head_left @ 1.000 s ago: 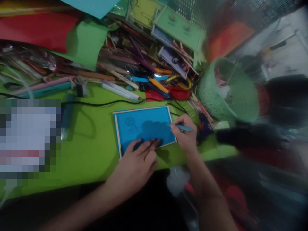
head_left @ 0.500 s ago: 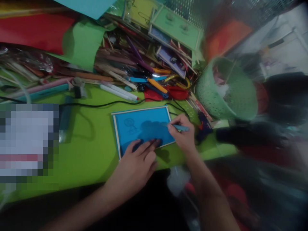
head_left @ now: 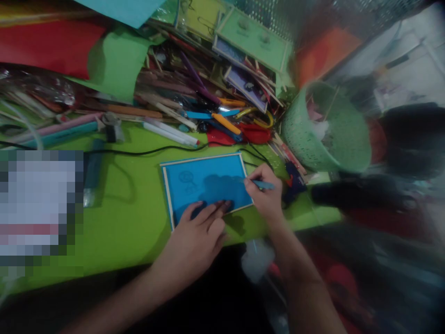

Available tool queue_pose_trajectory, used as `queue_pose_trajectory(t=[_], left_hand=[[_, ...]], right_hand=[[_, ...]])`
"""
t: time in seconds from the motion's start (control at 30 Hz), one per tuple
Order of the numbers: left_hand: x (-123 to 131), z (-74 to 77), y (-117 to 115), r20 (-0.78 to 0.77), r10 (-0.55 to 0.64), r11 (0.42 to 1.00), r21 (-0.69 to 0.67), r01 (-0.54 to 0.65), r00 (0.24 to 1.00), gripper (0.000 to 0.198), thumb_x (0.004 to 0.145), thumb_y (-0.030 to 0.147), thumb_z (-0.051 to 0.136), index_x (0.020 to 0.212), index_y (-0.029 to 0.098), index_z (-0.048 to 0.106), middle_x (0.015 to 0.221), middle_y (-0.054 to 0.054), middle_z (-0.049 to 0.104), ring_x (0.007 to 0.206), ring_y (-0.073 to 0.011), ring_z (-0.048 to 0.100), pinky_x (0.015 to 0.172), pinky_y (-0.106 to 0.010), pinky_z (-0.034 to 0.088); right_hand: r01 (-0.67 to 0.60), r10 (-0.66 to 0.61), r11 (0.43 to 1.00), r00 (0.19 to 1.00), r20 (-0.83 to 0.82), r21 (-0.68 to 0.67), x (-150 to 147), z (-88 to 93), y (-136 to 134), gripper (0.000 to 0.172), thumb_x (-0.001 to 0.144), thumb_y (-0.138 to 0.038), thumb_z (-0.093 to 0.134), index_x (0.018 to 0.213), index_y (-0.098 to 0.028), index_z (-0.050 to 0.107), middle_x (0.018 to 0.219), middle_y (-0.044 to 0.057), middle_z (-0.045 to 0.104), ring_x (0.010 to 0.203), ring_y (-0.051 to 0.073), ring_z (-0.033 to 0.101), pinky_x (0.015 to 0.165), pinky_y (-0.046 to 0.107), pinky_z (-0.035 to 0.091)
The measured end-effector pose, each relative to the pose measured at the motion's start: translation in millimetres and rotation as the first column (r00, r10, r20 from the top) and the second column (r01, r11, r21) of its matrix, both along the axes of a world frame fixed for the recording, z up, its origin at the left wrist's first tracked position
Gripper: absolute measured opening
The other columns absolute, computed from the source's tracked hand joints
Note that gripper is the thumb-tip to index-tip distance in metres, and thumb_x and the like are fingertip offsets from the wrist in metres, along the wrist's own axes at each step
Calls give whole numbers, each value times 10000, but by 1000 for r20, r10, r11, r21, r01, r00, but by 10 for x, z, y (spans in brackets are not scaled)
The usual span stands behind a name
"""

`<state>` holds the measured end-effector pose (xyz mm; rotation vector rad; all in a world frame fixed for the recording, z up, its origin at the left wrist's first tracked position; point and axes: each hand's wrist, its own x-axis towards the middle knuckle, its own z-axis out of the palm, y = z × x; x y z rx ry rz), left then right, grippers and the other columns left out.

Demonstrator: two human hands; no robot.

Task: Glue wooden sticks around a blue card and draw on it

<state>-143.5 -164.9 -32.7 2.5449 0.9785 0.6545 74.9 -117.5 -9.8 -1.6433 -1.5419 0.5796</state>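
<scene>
A blue rectangular board (head_left: pixel 215 167) edged with thin pale sticks lies on the green tabletop (head_left: pixel 139 199). A small dark drawing (head_left: pixel 187 178) of a round shape with lines below it shows on its left half. My left hand (head_left: pixel 201 232) lies flat over the board's lower edge with its fingers spread. In my right hand (head_left: pixel 266 192), at the board's right edge, a light blue pen (head_left: pixel 264 184) is pinched between thumb and fingers. The pen's front end is over the blue surface; whether it touches is too blurred to tell.
Behind the board runs a black cable (head_left: pixel 146 150). Beyond it are white markers (head_left: pixel 170 133), scissors (head_left: pixel 225 125) and a heap of sticks. A green perforated basket (head_left: pixel 333 157) stands at the right, near a dark blue glue gun (head_left: pixel 294 181). Framed green card (head_left: pixel 252 39) lies at the back.
My right hand has shifted very slightly to the right with the pen. My left hand stays on the board, and the whole view has moved a little.
</scene>
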Motion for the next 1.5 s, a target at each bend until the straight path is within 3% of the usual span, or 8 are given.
queue_pose_trajectory(t=[0.43, 0.6, 0.77, 0.93, 1.1, 1.5], left_hand=[[-5, -5, 5, -7, -4, 1000, -5, 4, 1000, 161, 1040, 180, 500, 1069, 177, 658, 1478, -99, 656, 1263, -284, 660, 1064, -548, 448], [4, -28, -9, -1, -12, 999, -41, 12, 1000, 151, 1040, 190, 505, 1043, 192, 656, 1508, -96, 631, 1329, -278, 624, 1110, -535, 426], [5, -37, -13, 3, -10, 998, -54, 10, 1000, 160, 1046, 199, 493, 1027, 187, 651, 1494, -103, 643, 1337, -284, 617, 1121, -543, 424], [2, -36, -21, 20, -16, 999, -48, 16, 1000, 135, 1034, 187, 512, 1045, 180, 646, 1477, -116, 655, 1315, -290, 626, 1114, -562, 436], [3, -28, -17, 32, -12, 998, -59, 14, 999, 113, 1027, 193, 541, 1049, 183, 651, 1465, -116, 663, 1291, -288, 639, 1118, -566, 440], [9, -44, -11, 27, -9, 999, -51, 10, 1000, 103, 1029, 193, 547, 1038, 175, 648, 1470, -119, 658, 1287, -292, 645, 1110, -576, 445]], right_hand=[[-12, 12, 1000, 997, -75, 0, -11, 1, -1, 126, 784, -199, 659, 721, -244, 559, 610, -69, 530, 545, 116, 457, 526, 265, 368], [9, 0, 998, 988, -156, 60, -9, -9, -7, 103, 817, -241, 687, 766, -241, 597, 676, -52, 594, 596, 127, 540, 561, 274, 442], [-80, 79, 997, 973, -216, 7, -13, -11, -7, 133, 872, -335, 721, 966, -247, 689, 842, -11, 687, 721, 156, 655, 642, 304, 525], [-181, 180, 983, 970, -162, 12, -67, 35, 48, 85, 843, -279, 710, 923, -252, 707, 882, 1, 730, 802, 177, 676, 741, 336, 545], [-80, 68, 995, 983, -168, -67, -111, -7, 86, 113, 805, -317, 712, 832, -240, 635, 710, -38, 642, 620, 136, 579, 586, 281, 471], [-62, 47, 994, 988, -148, -94, -143, -15, 80, 119, 788, -302, 705, 796, -236, 606, 655, -56, 604, 560, 116, 539, 555, 261, 438]])
